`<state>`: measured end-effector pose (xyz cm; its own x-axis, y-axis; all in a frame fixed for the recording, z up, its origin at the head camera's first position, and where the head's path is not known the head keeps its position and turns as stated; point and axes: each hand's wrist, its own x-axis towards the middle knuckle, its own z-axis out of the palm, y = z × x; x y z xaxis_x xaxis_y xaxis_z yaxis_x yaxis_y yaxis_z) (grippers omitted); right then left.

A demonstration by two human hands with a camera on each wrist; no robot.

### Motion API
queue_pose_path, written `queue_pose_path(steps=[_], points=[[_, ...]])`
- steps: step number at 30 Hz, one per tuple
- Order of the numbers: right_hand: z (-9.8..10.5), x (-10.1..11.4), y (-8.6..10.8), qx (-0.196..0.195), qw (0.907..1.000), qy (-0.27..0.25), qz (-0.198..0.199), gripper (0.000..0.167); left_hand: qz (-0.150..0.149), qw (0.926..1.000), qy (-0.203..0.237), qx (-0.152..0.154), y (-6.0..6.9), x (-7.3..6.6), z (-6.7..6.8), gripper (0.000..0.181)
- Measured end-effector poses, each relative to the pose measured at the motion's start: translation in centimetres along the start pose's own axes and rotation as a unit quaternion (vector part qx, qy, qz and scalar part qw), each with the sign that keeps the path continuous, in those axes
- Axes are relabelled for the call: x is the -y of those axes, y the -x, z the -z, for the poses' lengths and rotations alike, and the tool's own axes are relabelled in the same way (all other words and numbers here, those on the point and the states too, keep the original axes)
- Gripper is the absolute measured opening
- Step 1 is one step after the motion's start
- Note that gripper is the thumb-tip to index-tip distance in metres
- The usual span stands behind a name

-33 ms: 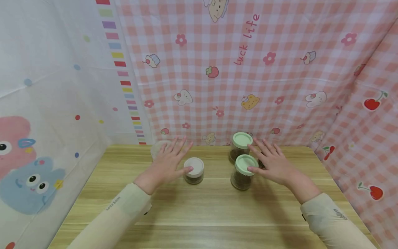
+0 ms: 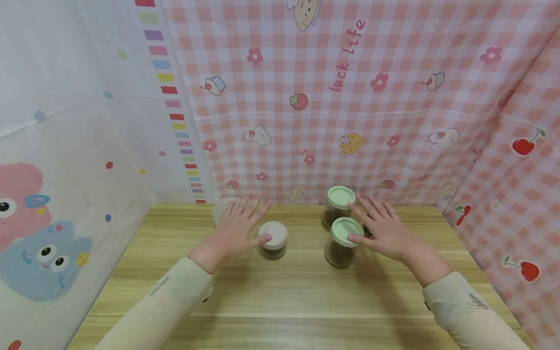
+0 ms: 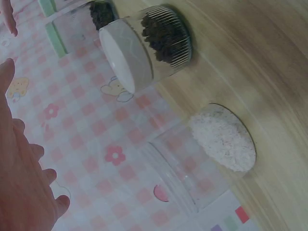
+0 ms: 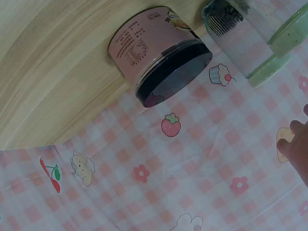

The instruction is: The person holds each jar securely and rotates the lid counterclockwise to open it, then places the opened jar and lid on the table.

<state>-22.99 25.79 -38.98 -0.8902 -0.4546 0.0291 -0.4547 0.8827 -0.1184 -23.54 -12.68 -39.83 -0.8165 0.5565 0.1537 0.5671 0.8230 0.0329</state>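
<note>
My left hand (image 2: 232, 231) is spread above the table, fingers straight, holding nothing. Partly behind it stands a clear jar (image 3: 178, 168) with white grains at its bottom. By the left thumb is a short ribbed glass jar (image 2: 273, 250) with a white lid and dark crumbly contents. Fingers also spread, my right hand (image 2: 387, 231) is at two glass jars with pale green lids, the rear jar (image 2: 341, 198) and the front jar (image 2: 343, 250). Its thumb overlaps the front lid; contact is unclear. A pink canister (image 4: 149, 48) with a black lid is mostly hidden behind this hand in the head view.
The wooden table (image 2: 280, 296) has its back edge against a pink checked curtain (image 2: 280, 73). A white cloth with cartoon prints (image 2: 65, 146) hangs on the left, and another checked cloth (image 2: 525, 194) on the right.
</note>
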Motion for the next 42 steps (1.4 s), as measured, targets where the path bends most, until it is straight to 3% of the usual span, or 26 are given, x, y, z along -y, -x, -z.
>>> queue_pose_path(steps=[8,26,32,35,37,42], points=[[0.1,0.2,0.1,-0.012,0.9999,-0.008,0.002,0.081,-0.003,0.9999,0.01,-0.009,0.1,0.0,-0.2,0.08],[-0.1,-0.2,0.1,-0.011,0.9997,-0.021,-0.01,0.081,0.008,0.9999,0.011,0.007,-0.1,-0.1,-0.3,0.084],[-0.4,-0.1,0.0,-0.002,0.9998,-0.018,-0.007,0.083,0.009,0.9985,0.054,-0.005,0.1,-0.3,-0.8,0.09],[-0.6,0.0,-0.2,-0.004,0.9996,-0.027,-0.003,0.083,0.021,0.9942,0.106,-0.007,0.3,-0.4,-1.6,0.095],[-0.9,0.1,-0.4,-0.013,0.9992,-0.038,0.004,0.083,0.035,0.9875,0.153,-0.012,0.6,-0.6,-2.3,0.097],[-1.6,1.3,-1.0,-0.079,0.9923,-0.087,0.04,0.085,0.08,0.9595,0.269,-0.027,1.2,-1.3,-3.8,0.097]])
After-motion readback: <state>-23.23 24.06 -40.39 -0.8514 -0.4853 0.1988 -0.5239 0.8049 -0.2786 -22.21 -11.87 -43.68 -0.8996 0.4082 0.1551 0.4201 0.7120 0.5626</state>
